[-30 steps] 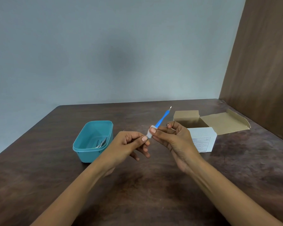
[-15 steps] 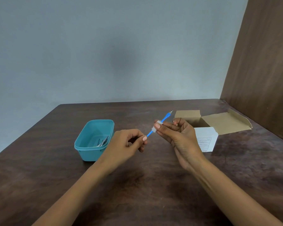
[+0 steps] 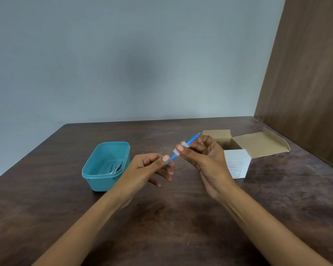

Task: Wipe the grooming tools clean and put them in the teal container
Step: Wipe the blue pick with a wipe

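Spanning the view, a dark wooden table (image 3: pixel 161 217) meets a grey wall (image 3: pixel 123 64).

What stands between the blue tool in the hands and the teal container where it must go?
Only the left hand, which pinches the blue tool's near end, lies between it and the teal container. The container is open on top.

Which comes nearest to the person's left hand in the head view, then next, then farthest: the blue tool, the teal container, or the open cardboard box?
From the left hand:
1. Blue tool: its near end is pinched in that hand, and it slants up to the right.
2. Teal container: on the table just to the hand's left.
3. Open cardboard box: far right, beyond the right hand.
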The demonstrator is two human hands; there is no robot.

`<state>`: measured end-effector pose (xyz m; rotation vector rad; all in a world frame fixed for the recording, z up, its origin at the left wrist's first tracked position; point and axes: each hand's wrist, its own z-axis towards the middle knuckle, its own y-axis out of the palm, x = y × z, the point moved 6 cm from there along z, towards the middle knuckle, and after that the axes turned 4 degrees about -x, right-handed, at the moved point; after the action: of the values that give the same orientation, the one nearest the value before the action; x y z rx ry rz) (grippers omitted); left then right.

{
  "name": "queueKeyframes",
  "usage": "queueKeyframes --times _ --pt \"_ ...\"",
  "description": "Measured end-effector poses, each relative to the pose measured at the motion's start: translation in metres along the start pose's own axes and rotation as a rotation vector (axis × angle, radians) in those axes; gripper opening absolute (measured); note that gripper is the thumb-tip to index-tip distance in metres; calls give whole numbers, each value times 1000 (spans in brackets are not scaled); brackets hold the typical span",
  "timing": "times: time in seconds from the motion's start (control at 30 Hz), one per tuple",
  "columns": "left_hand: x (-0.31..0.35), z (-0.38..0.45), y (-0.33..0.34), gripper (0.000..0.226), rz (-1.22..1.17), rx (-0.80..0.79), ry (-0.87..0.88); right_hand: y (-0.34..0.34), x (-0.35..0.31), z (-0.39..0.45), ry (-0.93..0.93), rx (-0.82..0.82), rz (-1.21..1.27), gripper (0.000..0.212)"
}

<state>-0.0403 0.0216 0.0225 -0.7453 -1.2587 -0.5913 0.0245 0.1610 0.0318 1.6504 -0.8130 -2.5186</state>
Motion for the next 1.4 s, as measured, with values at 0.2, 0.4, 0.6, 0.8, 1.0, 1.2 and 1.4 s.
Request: queueKeyframes --times 0.2,0.4,0.6,0.8,1.0,1.2,1.4 --pt "12 -8 -5 35 290 270 234 5 9 -4 11 5 -113 45" --pt "29 -21 4 26 819 411 530 4 12 -6 19 62 -146 44" --pt "19 -14 -1 8 538 359 438 2 19 -6 156 24 33 54" --pt "8 -5 -3 14 244 237 255 4 21 -6 222 -12 -46 47" --pt "4 -2 0 24 2 121 157 11 17 -5 280 -143 5 49" --pt "7 -3 1 22 4 91 155 4 15 -4 248 -69 -95 39" --pt "8 -3 0 23 53 112 165 -3 12 -2 204 28 -60 45"
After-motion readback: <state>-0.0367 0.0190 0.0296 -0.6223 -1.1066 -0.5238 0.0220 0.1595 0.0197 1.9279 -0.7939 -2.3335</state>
